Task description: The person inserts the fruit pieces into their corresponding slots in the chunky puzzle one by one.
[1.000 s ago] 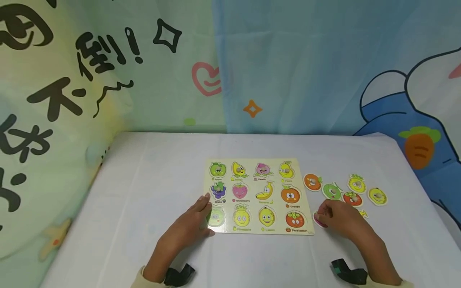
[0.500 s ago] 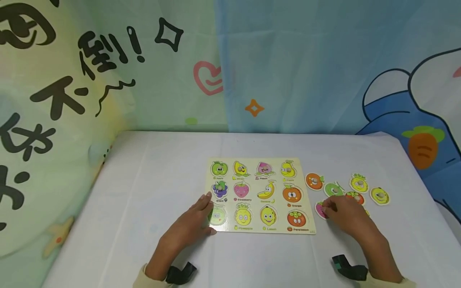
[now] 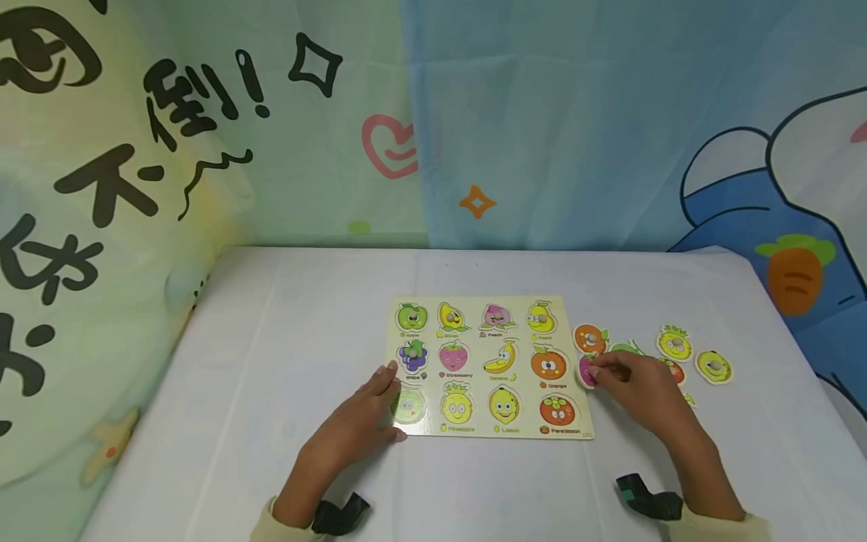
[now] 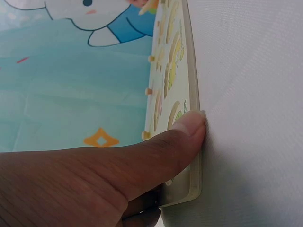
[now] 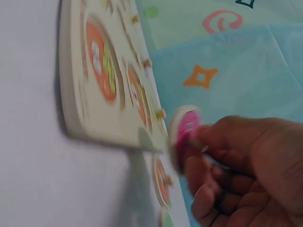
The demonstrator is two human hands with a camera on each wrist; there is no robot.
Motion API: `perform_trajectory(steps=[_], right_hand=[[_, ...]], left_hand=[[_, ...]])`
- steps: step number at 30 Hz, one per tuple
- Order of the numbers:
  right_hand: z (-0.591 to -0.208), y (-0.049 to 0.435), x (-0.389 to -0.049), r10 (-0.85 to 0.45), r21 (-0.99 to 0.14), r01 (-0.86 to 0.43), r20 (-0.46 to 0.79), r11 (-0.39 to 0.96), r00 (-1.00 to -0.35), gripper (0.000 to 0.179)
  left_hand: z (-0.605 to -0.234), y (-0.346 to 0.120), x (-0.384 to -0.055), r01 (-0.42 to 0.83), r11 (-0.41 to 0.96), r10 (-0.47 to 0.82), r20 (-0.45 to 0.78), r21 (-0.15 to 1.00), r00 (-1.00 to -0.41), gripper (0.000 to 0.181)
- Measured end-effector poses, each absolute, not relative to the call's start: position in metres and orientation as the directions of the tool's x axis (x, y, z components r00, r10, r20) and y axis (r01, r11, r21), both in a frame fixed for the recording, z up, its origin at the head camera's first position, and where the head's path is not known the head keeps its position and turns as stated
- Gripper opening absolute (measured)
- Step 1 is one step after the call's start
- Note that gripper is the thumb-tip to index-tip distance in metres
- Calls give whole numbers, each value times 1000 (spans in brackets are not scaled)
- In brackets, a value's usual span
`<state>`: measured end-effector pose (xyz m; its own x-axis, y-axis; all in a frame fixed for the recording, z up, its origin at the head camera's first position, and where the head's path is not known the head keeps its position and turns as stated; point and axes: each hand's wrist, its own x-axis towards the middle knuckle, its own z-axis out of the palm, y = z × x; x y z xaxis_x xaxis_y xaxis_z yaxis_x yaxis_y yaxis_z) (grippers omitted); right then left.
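My left hand (image 3: 359,414) rests at the near left corner of a cream fruit puzzle board (image 3: 479,395). Its fingers lie along the left side, and the thumb (image 4: 189,125) presses the near edge. Between thumb and fingers my right hand (image 3: 640,391) pinches a pink puzzle piece (image 5: 184,135) by its back or knob, tipped up on edge, close to the board's right side. Knobbed pieces such as the apple (image 3: 412,317) and pear (image 3: 541,318) sit in the back row. Printed pictures show in the front row.
Right of the board lie loose pieces: an orange (image 3: 591,339), a pineapple (image 3: 675,343), a round yellow piece (image 3: 714,367), and a red one (image 3: 672,369) partly behind my right hand. A green piece (image 3: 626,347) is half hidden. A printed curtain (image 3: 542,135) stands behind the table.
My right hand has picked the pink piece up from beside the board's right edge and moved it away from me and slightly left. The left hand stays in place.
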<state>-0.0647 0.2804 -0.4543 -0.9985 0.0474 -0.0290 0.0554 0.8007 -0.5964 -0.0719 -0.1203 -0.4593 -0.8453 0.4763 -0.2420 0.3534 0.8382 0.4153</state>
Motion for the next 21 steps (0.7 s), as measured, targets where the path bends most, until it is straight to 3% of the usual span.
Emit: perform_trajectory(steps=[5,12,21], right_hand=[[-478,270,-77,57,-681,-15,83,732,-995,16],[-463,232,-95,-1,-778,20,-26,627,-1000,17],[-474,192,-121,-80,-804,-16,-40,594,-996,13]], left_hand=[[-461,-121,-72,352,837,476,-243,419,-845,81],[-462,-122,-73,357,837,480,-240,416,-844,80],[-461,-121,-73,352,840,474,-243,413,-847,81]])
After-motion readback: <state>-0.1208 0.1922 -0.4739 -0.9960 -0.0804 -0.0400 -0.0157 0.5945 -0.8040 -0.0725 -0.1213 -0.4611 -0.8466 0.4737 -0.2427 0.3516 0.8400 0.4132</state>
